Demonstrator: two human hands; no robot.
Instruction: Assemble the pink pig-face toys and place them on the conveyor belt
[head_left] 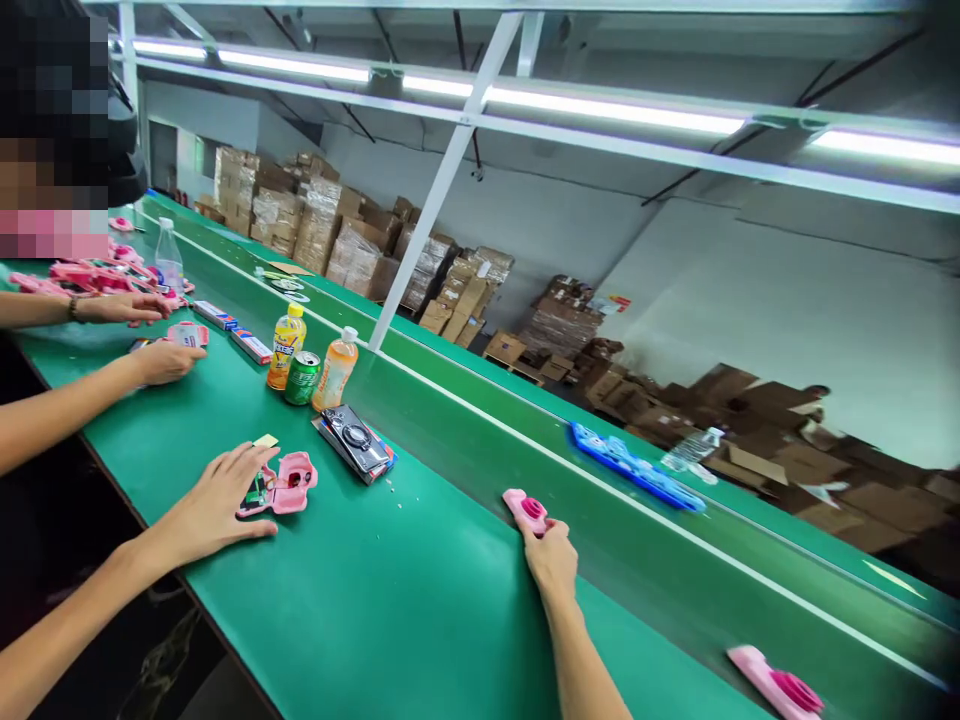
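Observation:
My left hand (217,500) rests at the left of the green table with its fingers spread. Under and beside its fingertips lies an opened pink plastic casing (292,484), with a green circuit board (257,490) inside it. A small pale yellow piece (265,440) shows by the fingers. Out to the right, my right hand (553,560) grips a pink plastic piece with a magenta round part (531,511) by its near end, at the edge of the belt. A similar pink piece (776,685) lies at the lower right.
A phone (358,442) sits on a box near two bottles (286,347) (337,370) and a green can (303,378). A blue tray-like piece (634,468) lies beyond the belt's white line. On the left, a co-worker's hands (169,362) handle a pink piece beside a pink pile (97,278).

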